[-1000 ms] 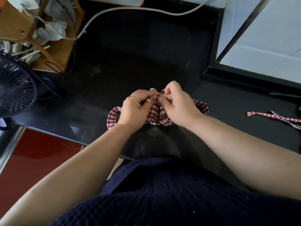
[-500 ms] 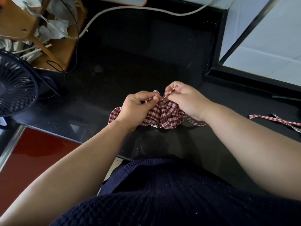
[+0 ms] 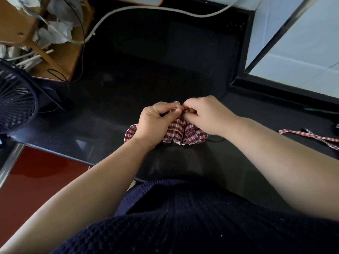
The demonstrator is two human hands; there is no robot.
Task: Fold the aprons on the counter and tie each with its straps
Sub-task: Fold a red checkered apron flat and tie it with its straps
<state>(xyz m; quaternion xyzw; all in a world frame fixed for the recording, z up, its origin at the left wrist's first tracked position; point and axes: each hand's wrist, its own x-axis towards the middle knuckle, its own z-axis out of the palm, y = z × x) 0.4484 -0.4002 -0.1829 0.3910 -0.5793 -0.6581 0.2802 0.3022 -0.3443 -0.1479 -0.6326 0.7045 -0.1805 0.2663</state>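
Both hands, left hand [image 3: 154,121] and right hand [image 3: 205,114], pinch strap ends atop the bundled apron [image 3: 183,133] near the counter's [image 3: 146,70] front edge (knot seemingly unfinished), another apron's straps [image 3: 310,136] waiting at its right edge.

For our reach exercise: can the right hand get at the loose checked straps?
Probably, once freed: only bare counter lies between right hand and loose straps, but it is pinching the folded apron.
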